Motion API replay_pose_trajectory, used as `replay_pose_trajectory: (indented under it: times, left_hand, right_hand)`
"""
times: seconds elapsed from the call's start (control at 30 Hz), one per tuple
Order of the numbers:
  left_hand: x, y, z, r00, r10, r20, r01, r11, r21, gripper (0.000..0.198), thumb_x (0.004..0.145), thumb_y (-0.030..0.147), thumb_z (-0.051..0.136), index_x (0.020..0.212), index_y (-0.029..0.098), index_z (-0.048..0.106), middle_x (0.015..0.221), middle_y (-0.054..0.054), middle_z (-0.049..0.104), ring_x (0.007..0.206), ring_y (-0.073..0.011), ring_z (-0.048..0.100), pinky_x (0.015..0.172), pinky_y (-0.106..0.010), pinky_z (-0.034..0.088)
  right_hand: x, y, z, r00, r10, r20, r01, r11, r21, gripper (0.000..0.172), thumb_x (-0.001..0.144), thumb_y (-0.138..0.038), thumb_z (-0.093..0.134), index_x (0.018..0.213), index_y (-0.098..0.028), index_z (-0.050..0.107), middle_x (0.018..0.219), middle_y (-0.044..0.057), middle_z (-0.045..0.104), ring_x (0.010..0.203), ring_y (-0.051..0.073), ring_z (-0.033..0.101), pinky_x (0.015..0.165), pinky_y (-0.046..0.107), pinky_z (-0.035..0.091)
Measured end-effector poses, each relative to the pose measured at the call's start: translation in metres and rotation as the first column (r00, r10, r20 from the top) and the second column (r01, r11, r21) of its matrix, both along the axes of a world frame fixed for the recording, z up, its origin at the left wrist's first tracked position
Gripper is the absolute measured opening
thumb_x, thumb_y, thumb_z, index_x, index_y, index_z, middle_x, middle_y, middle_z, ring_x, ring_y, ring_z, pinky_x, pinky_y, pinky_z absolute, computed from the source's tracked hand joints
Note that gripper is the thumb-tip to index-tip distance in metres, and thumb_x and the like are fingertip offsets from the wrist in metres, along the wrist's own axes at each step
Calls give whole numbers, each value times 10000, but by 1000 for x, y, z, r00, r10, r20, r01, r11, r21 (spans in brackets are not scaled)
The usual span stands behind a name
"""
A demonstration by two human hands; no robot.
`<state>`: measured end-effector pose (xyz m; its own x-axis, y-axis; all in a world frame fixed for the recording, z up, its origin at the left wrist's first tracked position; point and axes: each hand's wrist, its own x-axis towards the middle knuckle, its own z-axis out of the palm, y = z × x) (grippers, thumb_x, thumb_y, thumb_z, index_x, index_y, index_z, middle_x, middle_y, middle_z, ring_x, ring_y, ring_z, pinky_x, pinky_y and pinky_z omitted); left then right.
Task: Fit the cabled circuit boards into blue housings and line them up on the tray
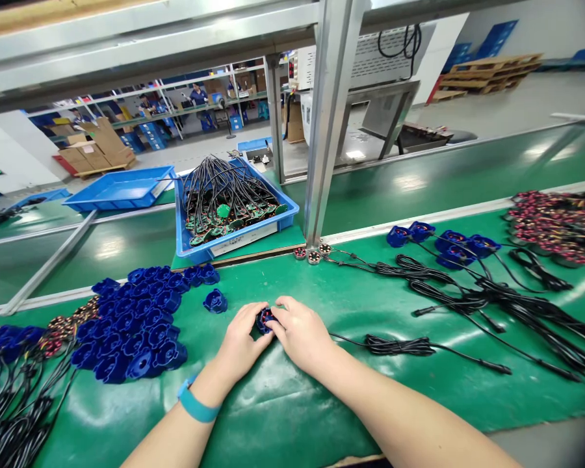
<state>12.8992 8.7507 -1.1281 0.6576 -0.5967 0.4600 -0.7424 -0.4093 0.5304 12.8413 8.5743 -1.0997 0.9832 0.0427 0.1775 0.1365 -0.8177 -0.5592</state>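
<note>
Near the middle of the green mat, my left hand [244, 338] and my right hand [297, 328] are both closed around a blue plastic housing [264, 320]. Reddish copper windings of what looks like a motor stator show inside it, partly covered by my fingers. A black cable, tied in a bundle [397, 345], runs out from under my right hand across the mat. Just beyond my left hand a single blue housing [215, 301] stands alone. To the left lies a dense group of blue housings [136, 318].
A blue tray [286, 220] full of green circuit boards with black wires stands beyond the mat, beside a metal post [329, 123]. Blue housings with cables [453, 247] and a heap of wound stators [548, 224] lie at right. Cabled parts [24, 390] lie at far left.
</note>
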Motion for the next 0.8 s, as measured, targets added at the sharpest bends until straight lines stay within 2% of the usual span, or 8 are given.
replay_pose_trajectory:
  times: [0.1,0.17,0.23,0.33,0.47,0.57,0.63,0.8]
  left_hand:
    - [-2,0,0,998,63,-30,-64,997,-35,507,854,271,727,1305,223,500,1204,-97,683,1109,-226,671,976,-420,575]
    - [-2,1,1,994,102,-26,-103,992,-68,501,859,287,725,1296,219,489,1212,-102,677,1111,-223,672,981,-419,572]
    - [-1,2,3,996,93,7,-92,994,-52,392,878,278,700,1229,222,533,1211,-101,676,1130,-226,663,994,-425,562]
    - [2,3,4,999,37,28,-39,998,55,237,895,257,674,1116,222,599,1161,-91,690,1117,-233,661,983,-431,564]
    - [6,5,5,997,58,52,-60,998,36,239,899,264,674,1124,215,611,1198,-111,679,1151,-243,644,1009,-447,549]
    - [9,6,6,998,46,39,-48,997,55,219,886,253,688,1094,223,628,1131,-94,700,1112,-241,658,970,-437,565]
    - [10,5,5,999,39,23,-40,996,77,191,873,239,698,1050,219,631,1090,-87,702,1079,-237,666,941,-425,575]
    - [8,5,2,998,61,2,-61,996,58,181,868,241,701,1016,211,601,1219,-126,658,1151,-245,647,982,-432,559]
  right_hand:
    - [-1,-9,13,1000,-9,-12,9,998,60,297,965,-310,583,1209,-174,684,1239,115,655,1037,235,659,936,329,504]
    - [-2,-19,25,998,-23,-62,28,996,90,345,943,-363,622,1215,-155,668,1178,124,684,997,239,667,886,329,502]
    - [-3,-30,36,987,-4,-160,20,995,101,297,921,-375,647,1116,-156,691,1010,102,728,893,233,675,779,314,489]
    - [-3,-39,43,963,42,-266,-13,994,112,125,904,-288,642,914,-179,703,819,60,727,752,203,653,657,284,427]
    - [0,-38,40,973,64,-220,-17,978,208,98,909,-223,608,880,-178,690,842,55,736,747,180,644,678,271,417]
    - [2,-35,33,978,71,-198,-15,962,271,93,907,-214,604,893,-178,688,833,47,736,750,176,646,700,269,427]
    - [4,-33,29,974,74,-215,-12,961,276,67,887,-211,631,883,-176,689,812,43,730,740,179,644,692,270,429]
    - [6,-31,25,982,51,-180,-4,967,254,63,890,-212,650,897,-171,698,877,56,736,794,185,652,733,273,438]
